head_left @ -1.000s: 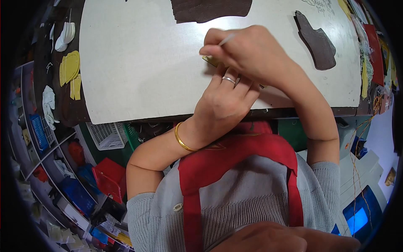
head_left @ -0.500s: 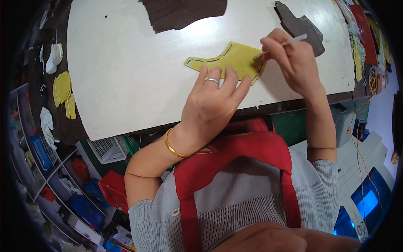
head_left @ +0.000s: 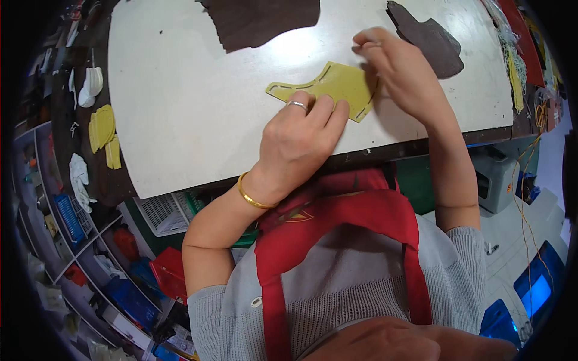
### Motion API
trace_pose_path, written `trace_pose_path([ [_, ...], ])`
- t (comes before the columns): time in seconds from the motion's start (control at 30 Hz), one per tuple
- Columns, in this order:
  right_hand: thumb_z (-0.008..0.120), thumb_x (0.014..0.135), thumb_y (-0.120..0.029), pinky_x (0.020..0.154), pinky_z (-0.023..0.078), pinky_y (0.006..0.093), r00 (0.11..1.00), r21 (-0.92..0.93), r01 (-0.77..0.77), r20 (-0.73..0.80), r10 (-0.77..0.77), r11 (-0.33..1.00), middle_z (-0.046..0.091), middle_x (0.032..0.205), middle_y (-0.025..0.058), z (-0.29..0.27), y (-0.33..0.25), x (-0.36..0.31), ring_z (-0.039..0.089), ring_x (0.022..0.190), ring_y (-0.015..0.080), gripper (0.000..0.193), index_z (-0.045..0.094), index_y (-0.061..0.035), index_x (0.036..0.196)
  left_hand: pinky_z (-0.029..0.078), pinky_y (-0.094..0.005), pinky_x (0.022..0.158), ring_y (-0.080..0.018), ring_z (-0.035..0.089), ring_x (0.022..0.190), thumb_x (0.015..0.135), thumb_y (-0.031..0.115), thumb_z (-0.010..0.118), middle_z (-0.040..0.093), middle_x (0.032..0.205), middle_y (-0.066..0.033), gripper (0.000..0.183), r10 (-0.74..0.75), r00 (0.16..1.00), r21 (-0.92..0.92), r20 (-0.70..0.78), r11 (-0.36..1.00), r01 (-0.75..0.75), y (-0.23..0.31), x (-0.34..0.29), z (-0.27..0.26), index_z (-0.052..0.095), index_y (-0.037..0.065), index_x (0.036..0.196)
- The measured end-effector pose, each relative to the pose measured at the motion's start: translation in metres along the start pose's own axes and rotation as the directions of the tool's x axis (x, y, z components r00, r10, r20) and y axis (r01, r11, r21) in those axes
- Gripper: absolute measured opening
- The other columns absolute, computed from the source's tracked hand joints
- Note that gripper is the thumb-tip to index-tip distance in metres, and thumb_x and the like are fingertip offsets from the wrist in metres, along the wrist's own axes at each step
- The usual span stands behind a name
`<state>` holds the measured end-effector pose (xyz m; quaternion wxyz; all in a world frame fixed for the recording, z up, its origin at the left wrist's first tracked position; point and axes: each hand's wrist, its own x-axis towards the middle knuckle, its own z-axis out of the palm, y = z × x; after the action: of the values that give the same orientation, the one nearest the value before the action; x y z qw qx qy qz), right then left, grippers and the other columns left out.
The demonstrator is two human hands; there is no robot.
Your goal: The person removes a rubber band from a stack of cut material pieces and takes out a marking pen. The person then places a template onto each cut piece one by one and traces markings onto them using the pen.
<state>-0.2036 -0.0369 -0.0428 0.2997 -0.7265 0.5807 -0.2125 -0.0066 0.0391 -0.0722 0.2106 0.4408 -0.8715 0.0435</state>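
Note:
A yellow pattern piece (head_left: 344, 81) with dark slots along its edges lies on the white board (head_left: 180, 120). Along its near edge, my left hand (head_left: 301, 135) has its fingers bent and closed on the piece; the thumb is hidden. My right hand (head_left: 400, 69) is raised over the piece's right end with its fingers curled together. The slim pale pen seen in it earlier is almost wholly hidden by the fingers now. To the right of that hand lies a dark brown cut piece (head_left: 436, 48).
A larger dark brown sheet (head_left: 265, 21) lies at the far side. More yellow pieces (head_left: 102, 129) and a white glove (head_left: 79, 177) are on the left edge. A white plastic basket (head_left: 162, 213) stands below the board. Cords (head_left: 524, 198) hang at the right.
My right hand has moved a little left and up and turned, so the pen no longer shows plainly. The fingers of my left hand have drawn in toward the near edge of the yellow piece.

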Motion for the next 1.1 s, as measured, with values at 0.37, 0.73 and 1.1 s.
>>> trace_pose_path([
  [0.37,0.068,0.098,-0.026,0.082,0.05,0.0232,0.907,0.225,-0.186,-0.334,0.255,0.956,0.074,0.093,0.0027,-0.081,0.098,-0.015,0.065,0.086,0.0085,0.032,0.074,-0.0003,0.116,0.049,-0.0446,0.092,-0.0355,0.058,0.11,0.079,0.013,0.077,0.059,0.118,-0.018,0.044,-0.165,0.973,-0.071,-0.159,0.985,0.155,-0.053,0.042,0.017,0.058,0.0,0.117],
  [0.73,0.066,0.1,-0.027,0.07,0.05,0.0265,0.997,0.278,0.019,-0.074,0.002,0.961,0.071,0.085,0.0028,-0.007,0.028,-0.012,0.061,0.076,0.009,0.028,0.072,-0.001,0.106,0.047,-0.0455,0.099,-0.0363,0.056,0.116,0.071,0.019,0.084,0.057,0.123,-0.0169,0.063,-0.073,0.997,-0.261,0.01,0.962,0.073,0.006,-0.029,-0.003,0.06,-0.003,0.124],
  [1.1,0.064,0.098,-0.032,0.068,0.054,0.0347,0.979,0.002,0.159,0.133,-0.157,0.987,0.073,0.082,0.0138,0.018,0.01,0.005,0.07,0.073,0.0303,0.031,0.073,-0.0032,0.103,0.044,-0.0482,0.109,-0.0429,0.049,0.13,0.077,0.031,0.081,0.055,0.135,-0.0225,0.069,-0.172,0.978,-0.232,0.119,0.953,0.196,0.01,-0.038,-0.004,0.059,-0.009,0.128],
])
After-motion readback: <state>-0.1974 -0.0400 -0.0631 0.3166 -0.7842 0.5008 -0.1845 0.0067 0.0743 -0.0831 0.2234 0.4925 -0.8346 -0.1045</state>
